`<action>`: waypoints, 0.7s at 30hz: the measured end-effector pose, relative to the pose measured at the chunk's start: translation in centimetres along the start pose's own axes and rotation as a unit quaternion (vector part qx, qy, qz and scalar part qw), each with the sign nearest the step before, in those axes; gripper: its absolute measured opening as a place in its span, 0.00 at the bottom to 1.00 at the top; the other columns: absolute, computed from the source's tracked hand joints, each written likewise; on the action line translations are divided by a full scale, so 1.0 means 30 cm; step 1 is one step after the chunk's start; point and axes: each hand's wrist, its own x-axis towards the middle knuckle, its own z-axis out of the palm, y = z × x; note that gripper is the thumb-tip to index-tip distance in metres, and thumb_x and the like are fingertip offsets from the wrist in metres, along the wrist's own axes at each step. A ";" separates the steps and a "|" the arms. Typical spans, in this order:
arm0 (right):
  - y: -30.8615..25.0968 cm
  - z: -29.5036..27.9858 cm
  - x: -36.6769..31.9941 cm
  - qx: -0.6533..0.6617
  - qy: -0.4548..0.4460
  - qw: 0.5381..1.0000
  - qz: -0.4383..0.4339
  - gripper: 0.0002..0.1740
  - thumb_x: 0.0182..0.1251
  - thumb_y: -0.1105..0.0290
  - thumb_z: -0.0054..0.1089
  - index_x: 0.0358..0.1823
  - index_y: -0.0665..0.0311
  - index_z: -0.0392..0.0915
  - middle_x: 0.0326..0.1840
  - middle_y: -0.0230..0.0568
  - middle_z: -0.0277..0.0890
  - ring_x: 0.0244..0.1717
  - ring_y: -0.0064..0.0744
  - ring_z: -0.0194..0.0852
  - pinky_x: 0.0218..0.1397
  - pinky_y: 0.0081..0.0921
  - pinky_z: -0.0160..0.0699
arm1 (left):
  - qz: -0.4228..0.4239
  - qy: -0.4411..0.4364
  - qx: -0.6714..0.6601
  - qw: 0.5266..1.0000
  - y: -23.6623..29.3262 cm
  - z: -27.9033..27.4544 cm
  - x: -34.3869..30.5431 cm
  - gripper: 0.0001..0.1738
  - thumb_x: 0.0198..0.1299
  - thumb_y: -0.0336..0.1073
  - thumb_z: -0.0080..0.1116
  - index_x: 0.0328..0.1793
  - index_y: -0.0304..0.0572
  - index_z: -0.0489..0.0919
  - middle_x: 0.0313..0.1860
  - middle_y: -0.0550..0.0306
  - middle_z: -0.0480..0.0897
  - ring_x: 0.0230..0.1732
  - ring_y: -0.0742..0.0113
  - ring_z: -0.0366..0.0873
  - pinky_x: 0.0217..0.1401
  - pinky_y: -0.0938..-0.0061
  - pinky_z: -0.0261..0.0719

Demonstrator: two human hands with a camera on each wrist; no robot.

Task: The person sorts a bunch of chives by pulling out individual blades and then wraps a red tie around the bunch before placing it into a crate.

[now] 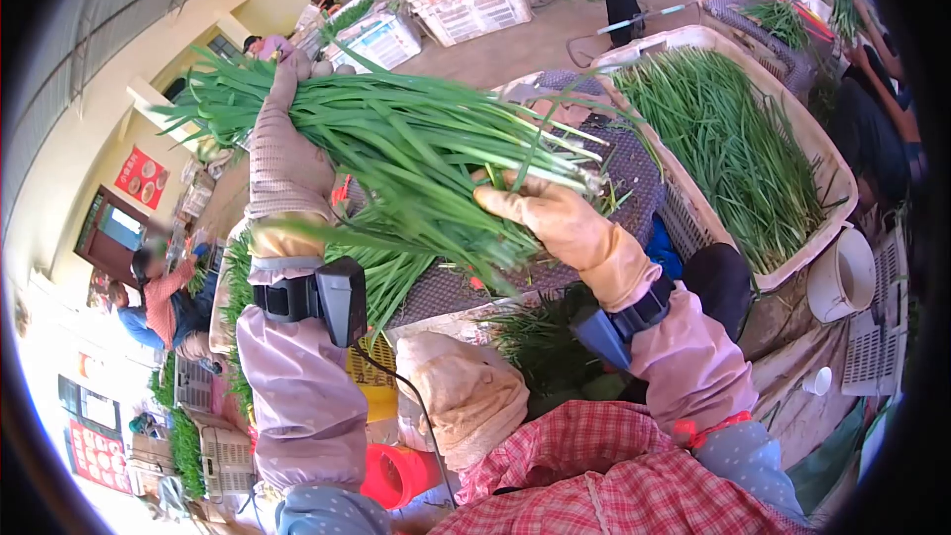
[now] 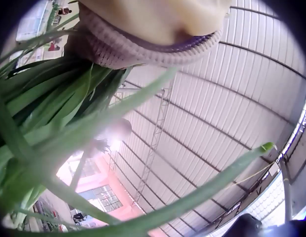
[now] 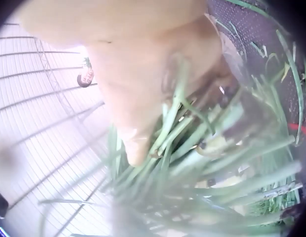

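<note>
My left hand (image 1: 289, 160), in a knitted glove, grips a large bunch of garlic chives (image 1: 406, 119) near its leafy end. The bunch lies across the view at chest height, its pale stem ends (image 1: 570, 170) toward the right. My right hand (image 1: 570, 228), in a yellowish rubber glove, pinches stems on the lower side of the bunch. In the right wrist view, thin stems (image 3: 180, 103) run from under its fingers. The left wrist view has leaves (image 2: 54, 94) fanning out below the knitted cuff (image 2: 113, 47); the left fingers are hidden there.
Below the bunch is a dark textured mat (image 1: 624, 163) with loose chives (image 1: 396, 287). A long crate (image 1: 684, 193) full of chives stands at right, with a white bucket (image 1: 840, 275) beside it. A red bucket (image 1: 396, 476) stands near my lap. Other people work farther back.
</note>
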 end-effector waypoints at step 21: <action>0.171 0.041 -0.114 -0.174 0.009 0.985 0.006 0.43 0.61 0.37 0.58 0.64 0.67 0.68 0.58 0.50 0.76 0.60 0.44 0.71 0.63 0.34 0.65 | 0.046 0.069 -0.097 0.992 0.044 -0.127 0.006 0.16 0.72 0.43 0.45 0.43 0.37 0.74 0.45 0.50 0.81 0.55 0.47 0.77 0.66 0.46 0.71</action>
